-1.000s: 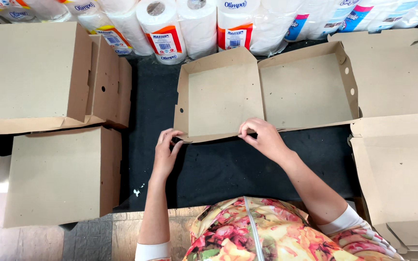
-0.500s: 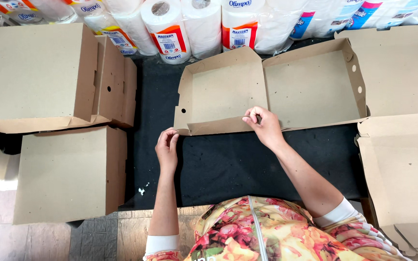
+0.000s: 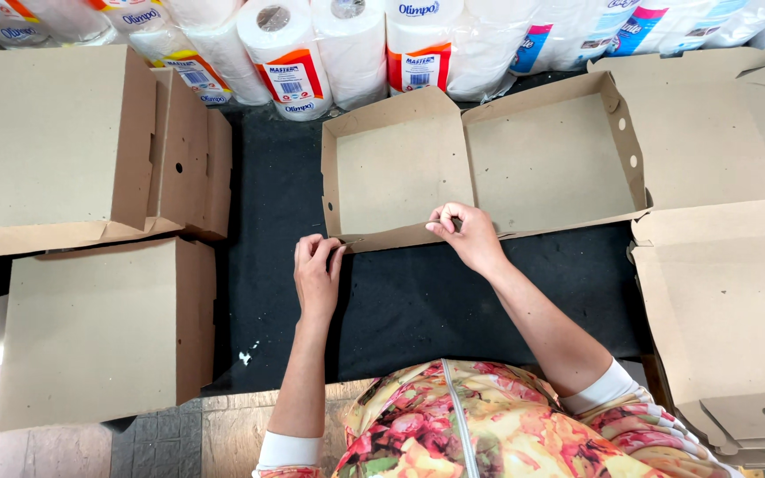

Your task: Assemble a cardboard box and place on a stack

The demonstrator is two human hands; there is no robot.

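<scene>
An open brown cardboard box (image 3: 489,159) with two shallow halves lies on the black table surface (image 3: 418,301) in front of me. My left hand (image 3: 316,270) pinches the near left corner flap of the box. My right hand (image 3: 464,232) grips the near wall of the box at the fold between its two halves, fingers curled over the edge. Both forearms reach out from a flowered top (image 3: 489,425).
Closed folded cardboard boxes are stacked at the left (image 3: 55,142) and lower left (image 3: 99,327). Flat unfolded box blanks (image 3: 728,301) pile at the right. Wrapped paper rolls (image 3: 347,44) line the far edge of the table.
Both hands have shifted along the box's near wall: the left hand took hold of the corner flap, and the right hand curled over the wall at the centre fold.
</scene>
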